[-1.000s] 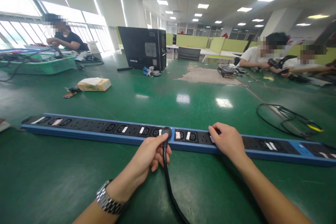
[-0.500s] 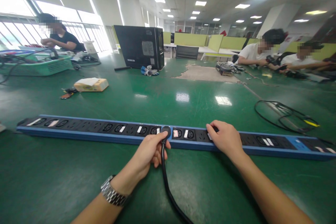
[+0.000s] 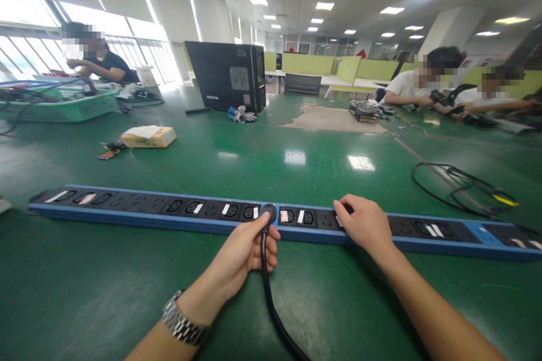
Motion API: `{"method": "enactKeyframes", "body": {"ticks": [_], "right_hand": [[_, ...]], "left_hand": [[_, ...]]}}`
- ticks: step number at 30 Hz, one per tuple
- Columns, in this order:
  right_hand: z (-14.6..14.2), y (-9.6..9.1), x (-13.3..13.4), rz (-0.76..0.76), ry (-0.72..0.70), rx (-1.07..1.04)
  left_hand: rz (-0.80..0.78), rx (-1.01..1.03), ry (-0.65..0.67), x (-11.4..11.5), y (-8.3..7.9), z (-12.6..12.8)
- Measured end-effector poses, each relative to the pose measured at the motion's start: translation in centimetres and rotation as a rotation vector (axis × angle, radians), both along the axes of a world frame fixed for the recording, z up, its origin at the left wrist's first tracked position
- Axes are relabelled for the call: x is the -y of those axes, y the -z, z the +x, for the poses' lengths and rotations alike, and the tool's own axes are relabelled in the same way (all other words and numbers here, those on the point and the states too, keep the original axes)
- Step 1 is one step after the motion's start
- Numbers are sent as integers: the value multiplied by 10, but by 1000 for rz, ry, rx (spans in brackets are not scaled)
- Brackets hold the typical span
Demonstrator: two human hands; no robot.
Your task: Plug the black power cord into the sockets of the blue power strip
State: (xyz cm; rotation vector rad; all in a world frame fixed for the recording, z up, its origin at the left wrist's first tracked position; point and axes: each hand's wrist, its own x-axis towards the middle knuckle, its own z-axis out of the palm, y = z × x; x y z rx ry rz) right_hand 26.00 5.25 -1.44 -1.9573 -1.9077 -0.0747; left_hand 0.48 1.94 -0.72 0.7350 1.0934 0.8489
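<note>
A long blue and black power strip (image 3: 139, 202) with rows of sockets and small white labels lies across the green table. My left hand (image 3: 242, 249) is closed on a black plug (image 3: 267, 212) at the strip's blue middle section, the thumb on its back. From the plug a thick black cord (image 3: 271, 298) runs down past my fingers toward the bottom edge. Whether the prongs are fully in a socket is hidden. Farther right, my right hand (image 3: 367, 224) grips the strip across its width, its thumb over the sockets and most fingers out of sight.
Beyond the strip are a tissue pack (image 3: 148, 137), a black computer case (image 3: 224, 76), gloves (image 3: 242, 114) and a green basket (image 3: 76, 108). A coiled black cable (image 3: 449, 180) lies at right. One person sits far left, two far right.
The fingers of my left hand have curled in a little more around the cord below the plug. My right hand and the power strip keep their places; the view has shifted slightly.
</note>
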Motion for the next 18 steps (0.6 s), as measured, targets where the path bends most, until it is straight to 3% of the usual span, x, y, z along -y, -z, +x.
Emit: {"method": "enactKeyframes", "body": {"ticks": [5,11,14,18], "right_hand": [[0,0,0,0,4,-10],[0,0,1,5,-11,-8],[0,0,1,8,-12,-14],[0,-1,1,5,-17,-23]], "left_hand": [[51,69,-46,8,-16,2],[339,69,-46,18,-67,4],[461,105,-211,16,-98,-7],[625,78,-571,7,-126,-55]]}}
